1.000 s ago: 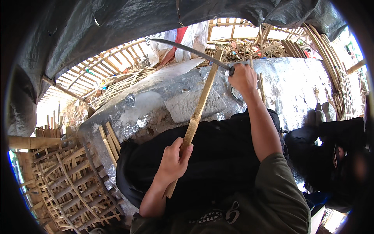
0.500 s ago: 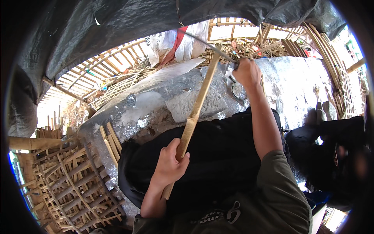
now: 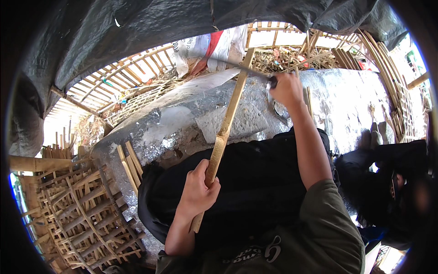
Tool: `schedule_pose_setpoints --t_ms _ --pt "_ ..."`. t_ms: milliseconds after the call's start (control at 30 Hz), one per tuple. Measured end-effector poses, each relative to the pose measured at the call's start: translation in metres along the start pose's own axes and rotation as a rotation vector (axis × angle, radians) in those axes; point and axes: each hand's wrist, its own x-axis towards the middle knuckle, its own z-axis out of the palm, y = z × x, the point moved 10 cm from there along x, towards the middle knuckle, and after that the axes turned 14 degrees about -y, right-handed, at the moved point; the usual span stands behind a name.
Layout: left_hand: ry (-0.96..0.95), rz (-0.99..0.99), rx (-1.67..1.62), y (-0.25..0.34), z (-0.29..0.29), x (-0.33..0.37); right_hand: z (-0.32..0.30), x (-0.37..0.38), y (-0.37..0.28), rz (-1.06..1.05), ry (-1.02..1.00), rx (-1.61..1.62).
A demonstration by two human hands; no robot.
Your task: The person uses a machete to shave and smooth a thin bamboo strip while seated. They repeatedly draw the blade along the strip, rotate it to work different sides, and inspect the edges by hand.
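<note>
The left hand [image 3: 197, 194] stays low, gripping a long, flat tan bamboo stick [image 3: 228, 121]; the right hand [image 3: 289, 91] stretches far forward, holding a long, dark metal knife [image 3: 260, 74].

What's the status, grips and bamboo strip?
Left grip closed on bamboo strip. Right grip holding knife. Blurred blade crosses strip's far end, contact unclear. Grey slab behind.

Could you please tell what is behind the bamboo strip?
Behind the bamboo strip, a grey slab and black fabric show on both sides. Whatever lies directly behind the strip and the left hand is covered.
</note>
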Motion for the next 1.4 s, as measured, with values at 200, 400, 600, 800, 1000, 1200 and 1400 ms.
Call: schedule_pose_setpoints --t_ms 200,400,600,800,1000,1200,1400 --pt "0.015 0.074 -0.096 0.005 -0.001 -0.005 -0.010 -0.002 0.074 0.402 0.030 0.015" --pt "0.122 0.074 0.002 -0.004 -0.010 0.001 0.000 0.006 0.058 0.357 0.020 0.046" --pt "0.157 -0.005 -0.018 -0.013 -0.011 0.000 0.000 0.002 0.043 0.329 0.016 0.014" --pt "0.155 0.005 0.035 -0.006 -0.007 0.004 -0.005 0.004 0.060 0.332 0.136 0.164" --pt "0.110 0.004 0.079 -0.004 0.006 0.008 -0.023 -0.001 0.027 0.104 0.196 0.177" --pt "0.056 0.036 0.187 0.000 0.018 0.009 -0.019 -0.001 0.016 0.107 0.156 0.015" --pt "0.075 0.068 0.263 0.002 0.018 0.004 -0.023 -0.001 0.027 0.200 0.119 0.100"
